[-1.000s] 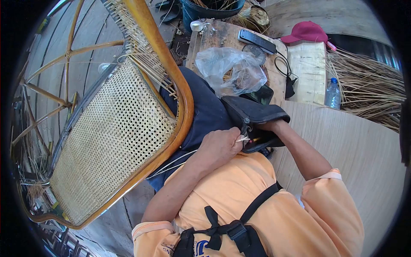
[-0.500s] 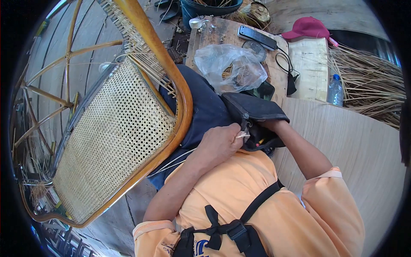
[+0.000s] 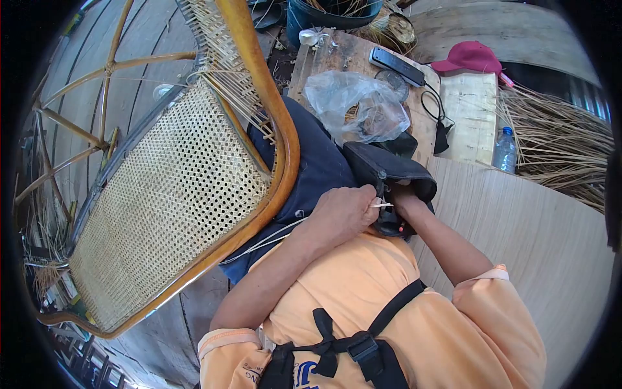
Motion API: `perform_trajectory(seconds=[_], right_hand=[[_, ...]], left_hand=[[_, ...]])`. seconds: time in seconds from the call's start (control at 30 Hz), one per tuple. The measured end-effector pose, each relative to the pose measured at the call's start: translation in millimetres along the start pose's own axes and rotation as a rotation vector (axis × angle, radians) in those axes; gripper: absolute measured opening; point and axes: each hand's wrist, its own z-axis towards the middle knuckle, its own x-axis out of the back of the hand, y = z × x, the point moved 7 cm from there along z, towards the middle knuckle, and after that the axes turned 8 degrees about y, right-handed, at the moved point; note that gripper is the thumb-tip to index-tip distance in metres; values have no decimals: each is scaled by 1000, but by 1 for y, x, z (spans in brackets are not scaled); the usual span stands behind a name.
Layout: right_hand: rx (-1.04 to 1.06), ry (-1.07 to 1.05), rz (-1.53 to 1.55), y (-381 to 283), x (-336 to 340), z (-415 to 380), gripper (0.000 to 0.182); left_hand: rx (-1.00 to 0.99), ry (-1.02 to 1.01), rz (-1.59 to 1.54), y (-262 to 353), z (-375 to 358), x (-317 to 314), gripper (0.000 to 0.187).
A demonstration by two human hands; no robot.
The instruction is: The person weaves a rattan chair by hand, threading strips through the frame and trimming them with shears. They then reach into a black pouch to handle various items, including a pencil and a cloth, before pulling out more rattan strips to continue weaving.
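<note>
My left hand [image 3: 348, 209] is closed, with the pale tip of a cane strand [image 3: 383, 205] sticking out past the fingers. Long strands trail from under that forearm across the dark trousers. Its knuckles press at the edge of a black pouch [image 3: 389, 162] on my lap, beside the zipper. Inside the pouch's mouth is my right hand [image 3: 407, 202], its fingers hidden by the pouch. A small red-tipped item shows low in the opening. To the left leans a woven cane panel [image 3: 175, 194] in a curved wooden frame [image 3: 288, 142], with loose strand ends along its upper edge.
A wooden board [image 3: 337, 52] ahead carries a crumpled plastic bag [image 3: 356, 107], a black device [image 3: 396, 66] with a cord and a small white cup. Further right are a maroon cap [image 3: 468, 58], a water bottle [image 3: 505, 150] and a pile of cane strands [image 3: 551, 129].
My right hand has shifted left and reached further into the pouch, whose flap has tilted and whose mouth gapes more. The left hand keeps its hold on the strand. The view has shifted slightly.
</note>
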Motion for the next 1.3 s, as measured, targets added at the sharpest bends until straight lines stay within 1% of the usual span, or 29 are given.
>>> perform_trajectory(seconds=[0.27,0.5,0.73,0.97,1.3], right_hand=[[-1,-53,12,5,0,9,35],[-9,-9,-17,-17,6,-2,35],[-31,-64,2,1,-11,23,35],[-36,-101,20,5,-10,31,35],[-21,-49,11,-12,7,-3,35]], left_hand=[[16,3,-35,-7,1,2,23],[30,-23,-25,-12,-2,-1,23],[17,14,-12,-13,1,2,24],[18,21,-24,-14,5,2,24],[31,-17,-36,-14,3,1,27]])
